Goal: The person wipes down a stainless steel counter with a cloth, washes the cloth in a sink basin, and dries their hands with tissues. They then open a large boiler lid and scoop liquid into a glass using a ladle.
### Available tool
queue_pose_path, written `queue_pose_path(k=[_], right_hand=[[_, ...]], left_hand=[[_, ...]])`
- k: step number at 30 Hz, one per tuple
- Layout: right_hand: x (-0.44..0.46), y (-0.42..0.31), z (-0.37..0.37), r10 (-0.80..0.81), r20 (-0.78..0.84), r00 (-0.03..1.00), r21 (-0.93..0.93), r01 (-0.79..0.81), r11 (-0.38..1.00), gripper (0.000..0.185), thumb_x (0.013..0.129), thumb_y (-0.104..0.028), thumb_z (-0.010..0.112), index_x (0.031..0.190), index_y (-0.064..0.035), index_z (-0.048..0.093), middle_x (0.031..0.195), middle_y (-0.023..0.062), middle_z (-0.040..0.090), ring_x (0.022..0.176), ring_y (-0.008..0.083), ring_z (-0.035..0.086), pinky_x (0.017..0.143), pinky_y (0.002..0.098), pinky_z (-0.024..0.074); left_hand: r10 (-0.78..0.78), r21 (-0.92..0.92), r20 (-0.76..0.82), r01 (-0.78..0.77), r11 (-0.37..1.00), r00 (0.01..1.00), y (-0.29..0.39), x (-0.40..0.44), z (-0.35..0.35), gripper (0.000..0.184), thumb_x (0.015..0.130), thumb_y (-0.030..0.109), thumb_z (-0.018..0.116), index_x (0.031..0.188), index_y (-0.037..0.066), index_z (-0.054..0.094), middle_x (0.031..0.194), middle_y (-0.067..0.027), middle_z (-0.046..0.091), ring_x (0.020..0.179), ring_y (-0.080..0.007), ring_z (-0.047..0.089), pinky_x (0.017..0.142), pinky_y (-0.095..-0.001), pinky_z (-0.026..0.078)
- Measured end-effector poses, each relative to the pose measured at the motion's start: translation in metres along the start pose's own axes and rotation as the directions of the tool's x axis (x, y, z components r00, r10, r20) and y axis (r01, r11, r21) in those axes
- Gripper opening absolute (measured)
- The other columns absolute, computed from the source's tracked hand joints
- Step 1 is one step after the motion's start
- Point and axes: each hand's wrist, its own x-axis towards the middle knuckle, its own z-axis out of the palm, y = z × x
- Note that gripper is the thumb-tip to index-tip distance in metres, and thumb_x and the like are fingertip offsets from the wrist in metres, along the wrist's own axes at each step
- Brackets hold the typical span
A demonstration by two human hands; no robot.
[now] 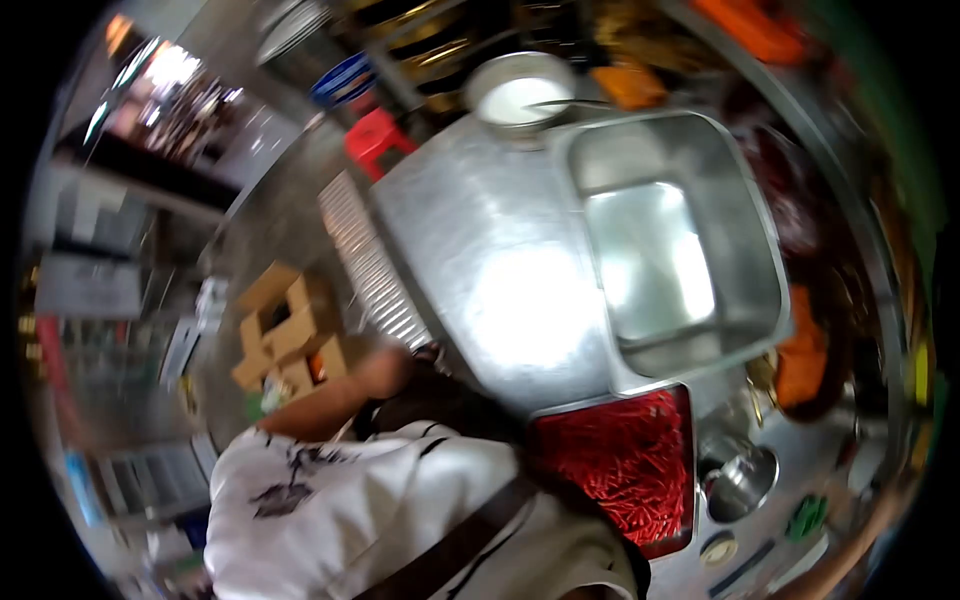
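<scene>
My left hand [385,372] is a blur beside my body, near the lower end of a ribbed metal strip [365,260]; its fingers cannot be made out. At the lower right, my right hand [898,498] reaches toward the edge of the view, smeared and dim, its fingers and anything in them unclear. Between the two, a tray [692,470] of thin red strips lies on the metal table [450,210]. Above it stands a deep, empty steel pan [740,230].
A bowl of white contents [525,98] stands at the top with a utensil across it. Near my right arm are a steel pot [745,485], a green item [807,517] and a tape roll [718,548]. An open cardboard box [290,325] and red stool [375,138] are left.
</scene>
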Motion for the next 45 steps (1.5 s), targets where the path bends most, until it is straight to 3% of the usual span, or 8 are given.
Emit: queue_pose_path(k=[7,13,20,23,26,32,39,45], right_hand=[[-0.01,-0.275,-0.182,-0.325,-0.354,0.877,-0.182,0.277,0.944,0.024,0.091,-0.017,0.048,0.09,0.0033,0.061,0.084,0.0109,0.062,0.081,0.0227,0.059,0.074,0.0349,0.0475],[-0.041,-0.393,-0.221,-0.037,0.244,0.969,0.739,-0.161,0.654,0.035,0.083,-0.028,0.061,0.101,0.0021,0.058,0.1,0.0167,0.059,0.086,0.0305,0.059,0.079,0.0409,0.0478],[-0.079,-0.647,-0.255,-0.7,0.532,0.477,0.775,-0.607,0.175,0.042,0.08,0.001,0.051,0.122,-0.0021,0.046,0.113,0.0151,0.054,0.101,0.0209,0.055,0.087,0.03,0.0413],[-0.094,-0.738,-0.261,-0.861,0.46,0.219,0.682,-0.708,0.184,0.04,0.083,-0.001,0.05,0.122,-0.0017,0.047,0.114,0.013,0.054,0.102,0.0181,0.053,0.089,0.0281,0.0386],[-0.098,-0.81,-0.262,-0.943,0.329,-0.038,0.767,-0.572,0.291,0.039,0.081,-0.005,0.057,0.119,-0.0024,0.05,0.118,0.0123,0.053,0.109,0.0209,0.051,0.093,0.0285,0.0381],[-0.077,-0.94,-0.259,-0.922,0.119,-0.37,0.877,-0.396,0.272,0.038,0.082,-0.003,0.056,0.12,-0.0025,0.05,0.121,0.0132,0.052,0.113,0.0205,0.048,0.093,0.0291,0.0383],[-0.004,-1.117,-0.292,-0.852,0.046,-0.522,0.975,-0.163,0.153,0.038,0.083,-0.004,0.055,0.121,-0.0033,0.05,0.123,0.0131,0.051,0.115,0.0208,0.047,0.094,0.0292,0.0371],[0.063,-1.291,-0.318,-0.772,-0.247,-0.586,0.906,-0.423,0.031,0.039,0.088,-0.009,0.051,0.126,-0.005,0.045,0.13,0.0127,0.043,0.12,0.0221,0.042,0.097,0.0297,0.0321]], left_hand=[[-0.162,-0.195,-0.162,0.129,0.972,0.973,-0.035,-0.025,0.046,0.016,0.073,0.015,0.053,0.063,0.003,0.057,0.063,-0.0171,0.054,0.056,-0.0317,0.052,0.055,-0.0414,0.043],[-0.436,-0.375,-0.161,0.354,0.857,0.885,-0.075,-0.073,0.075,0.017,0.074,0.015,0.054,0.065,0.001,0.056,0.065,-0.0191,0.055,0.057,-0.0332,0.053,0.055,-0.0441,0.043],[-0.575,-0.514,-0.39,0.348,0.784,0.719,-0.168,-0.127,0.203,0.023,0.078,0.019,0.054,0.096,0.004,0.052,0.095,-0.0155,0.055,0.085,-0.0317,0.054,0.077,-0.041,0.042],[-0.784,-0.998,0.062,0.054,-0.037,0.617,-0.208,-0.146,0.199,0.007,0.076,0.011,0.052,0.08,0.006,0.05,0.072,-0.0047,0.048,0.058,-0.0237,0.044,0.057,-0.0347,0.041],[-0.64,-0.682,-0.252,0.336,0.649,0.726,-0.242,-0.172,0.179,0.023,0.072,0.008,0.053,0.093,0.002,0.048,0.085,-0.0159,0.051,0.078,-0.0329,0.05,0.077,-0.0408,0.04],[-0.834,-0.783,-0.023,0.508,0.358,0.552,-0.318,-0.151,0.085,0.036,0.072,0.016,0.06,0.104,0.002,0.054,0.111,-0.0175,0.051,0.106,-0.0338,0.047,0.09,-0.0398,0.039],[-0.82,-0.816,0.121,0.526,0.239,0.56,-0.406,-0.129,0.037,0.035,0.078,0.021,0.059,0.108,0.005,0.054,0.109,-0.0163,0.053,0.104,-0.0328,0.05,0.088,-0.0398,0.04],[-0.948,-0.829,0.312,0.504,-0.24,0.06,-0.434,-0.179,0.049,0.037,0.078,0.023,0.056,0.113,0.01,0.056,0.106,-0.0191,0.057,0.099,-0.0337,0.054,0.086,-0.0407,0.043]])
